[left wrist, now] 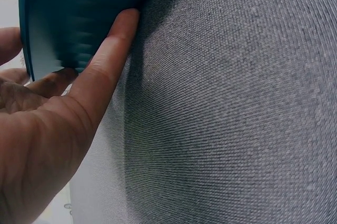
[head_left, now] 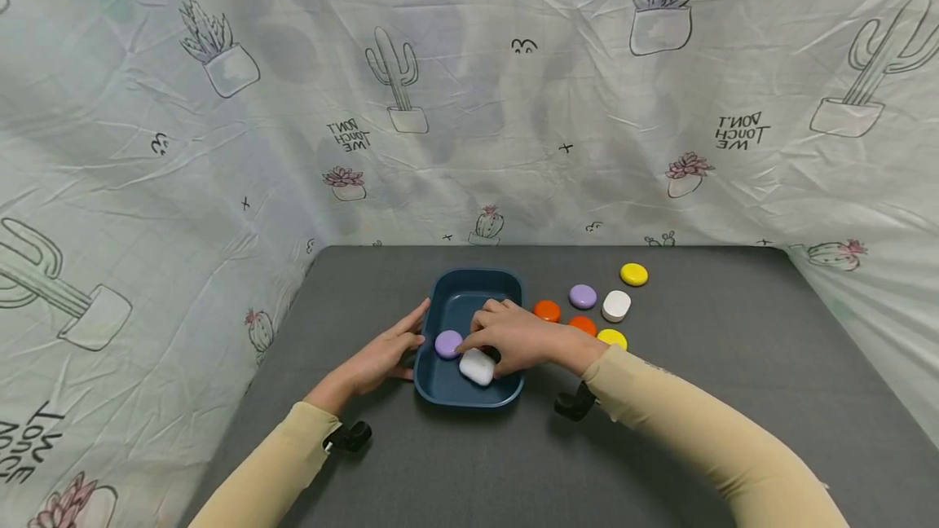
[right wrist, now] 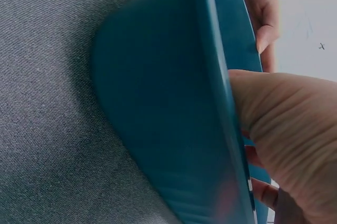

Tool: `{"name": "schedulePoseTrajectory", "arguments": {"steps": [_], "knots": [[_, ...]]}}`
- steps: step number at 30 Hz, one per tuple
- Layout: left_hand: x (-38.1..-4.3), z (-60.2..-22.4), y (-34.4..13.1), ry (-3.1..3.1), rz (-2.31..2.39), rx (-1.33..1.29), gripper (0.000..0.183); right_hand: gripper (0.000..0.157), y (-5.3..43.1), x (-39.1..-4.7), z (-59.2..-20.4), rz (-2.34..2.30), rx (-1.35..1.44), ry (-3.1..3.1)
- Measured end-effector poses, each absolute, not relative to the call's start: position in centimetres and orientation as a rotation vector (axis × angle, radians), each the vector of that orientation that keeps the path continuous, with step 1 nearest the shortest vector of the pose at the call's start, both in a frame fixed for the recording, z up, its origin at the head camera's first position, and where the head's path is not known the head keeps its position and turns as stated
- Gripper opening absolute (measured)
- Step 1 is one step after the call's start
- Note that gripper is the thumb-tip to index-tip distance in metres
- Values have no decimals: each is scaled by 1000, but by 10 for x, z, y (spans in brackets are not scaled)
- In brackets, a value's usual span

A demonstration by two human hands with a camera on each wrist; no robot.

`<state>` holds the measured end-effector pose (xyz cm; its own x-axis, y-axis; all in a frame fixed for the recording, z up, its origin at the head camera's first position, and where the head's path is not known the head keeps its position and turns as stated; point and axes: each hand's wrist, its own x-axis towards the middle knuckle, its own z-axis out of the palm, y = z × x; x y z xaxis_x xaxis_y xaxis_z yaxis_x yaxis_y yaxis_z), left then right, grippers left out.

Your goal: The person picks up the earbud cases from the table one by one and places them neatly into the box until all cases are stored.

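A dark blue rectangular tray point(head_left: 455, 394) with rounded corners stands on the table. My left hand point(head_left: 376, 358) rests against its left side, fingers extended; in the left wrist view the thumb point(left wrist: 108, 60) lies low along the outer wall. Inside the tray, my right hand point(head_left: 521, 336) pinches a smooth white rounded piece point(head_left: 478, 367) between thumb and index finger. A round purple piece point(head_left: 448, 345) sits just left of that fingertip. From the right wrist, the tray wall point(right wrist: 152, 87) hides the pieces and the fingertips.
Right of the tray lie two orange pieces point(head_left: 547, 310), a purple one point(head_left: 583, 297), a white one point(head_left: 616, 306) and two yellow ones point(head_left: 634, 275). The grey table point(head_left: 734, 332) meets a patterned cloth point(head_left: 469, 104) at the back and sides.
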<state>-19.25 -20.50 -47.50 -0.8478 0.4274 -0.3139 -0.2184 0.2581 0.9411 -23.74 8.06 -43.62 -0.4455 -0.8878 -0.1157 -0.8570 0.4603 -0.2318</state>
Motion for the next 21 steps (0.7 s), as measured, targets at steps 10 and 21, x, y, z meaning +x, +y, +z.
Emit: {"name": "schedulePoseTrajectory", "arguments": {"steps": [10, 21], "knots": [[-193, -475, -206, 2019, 1632, 164, 66, 61, 95, -240, -430, -390, -1428, 2555], [-194, -478, -207, 2001, 1649, 175, 66, 58, 120, -246, -426, -730, -1272, 2612]]}}
